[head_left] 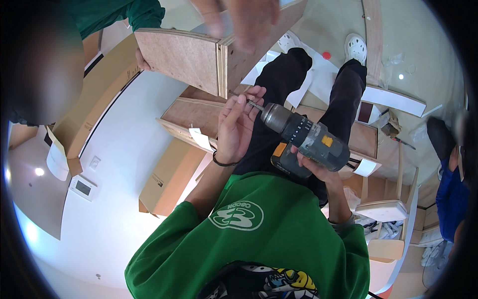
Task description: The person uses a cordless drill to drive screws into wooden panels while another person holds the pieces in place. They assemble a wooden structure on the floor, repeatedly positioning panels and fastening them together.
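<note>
Drill [311, 134] close to the board [181, 55]

From afar, I see the right hand [319, 171] bear the drill by its handle; the left hand [235, 127] curls around the bit [256, 105], probably to steady it (pinching or merely cupping, I can't tell). The board's near corner crowds the fingertips; more room lies right, over the floor [428, 55].

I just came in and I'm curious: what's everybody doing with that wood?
A person in a green T-shirt holds a grey-and-black cordless drill with yellow patches in the right hand. The left hand is by its thin metal bit, near the corner of joined light-brown plywood panels. Another person's hand is at the panels' left edge; a blurred hand shows above that corner. Whether the bit touches wood is unclear.
</note>
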Demonstrator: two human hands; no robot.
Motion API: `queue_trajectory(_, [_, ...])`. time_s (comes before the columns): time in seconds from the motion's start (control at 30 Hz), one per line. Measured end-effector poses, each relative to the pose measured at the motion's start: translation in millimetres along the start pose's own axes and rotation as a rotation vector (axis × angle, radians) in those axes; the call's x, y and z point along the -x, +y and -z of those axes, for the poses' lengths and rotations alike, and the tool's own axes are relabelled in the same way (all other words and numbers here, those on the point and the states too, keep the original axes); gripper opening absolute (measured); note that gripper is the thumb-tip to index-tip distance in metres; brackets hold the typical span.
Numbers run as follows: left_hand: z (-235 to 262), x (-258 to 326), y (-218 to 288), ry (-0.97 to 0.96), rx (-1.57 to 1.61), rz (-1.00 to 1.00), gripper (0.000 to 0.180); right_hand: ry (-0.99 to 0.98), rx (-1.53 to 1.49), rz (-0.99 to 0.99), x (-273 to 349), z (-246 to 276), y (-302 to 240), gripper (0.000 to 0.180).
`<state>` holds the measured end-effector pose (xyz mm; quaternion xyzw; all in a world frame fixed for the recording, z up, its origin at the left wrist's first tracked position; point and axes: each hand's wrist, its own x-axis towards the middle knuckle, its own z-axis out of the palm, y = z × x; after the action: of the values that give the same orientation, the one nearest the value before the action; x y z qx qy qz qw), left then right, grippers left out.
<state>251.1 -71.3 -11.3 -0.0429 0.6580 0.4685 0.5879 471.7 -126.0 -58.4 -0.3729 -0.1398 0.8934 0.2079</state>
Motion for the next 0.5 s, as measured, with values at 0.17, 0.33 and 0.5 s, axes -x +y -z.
queue_trajectory(0.17, [3.4,-2.2,0.6,-0.019,-0.007,-0.004,0.021,-0.032,0.024,-0.027,-0.9,2.1,5.5,0.024])
queue_trajectory(0.33, [5.0,-2.5,1.8,-0.015,-0.037,-0.004,0.021,-0.020,0.039,-0.001,-2.0,-1.4,5.6,0.025])
queue_trajectory(0.5, [31.3,7.7,-0.3,-0.025,0.023,-0.050,0.034,-0.056,-0.040,0.033,-6.8,-1.2,-3.0,0.029])
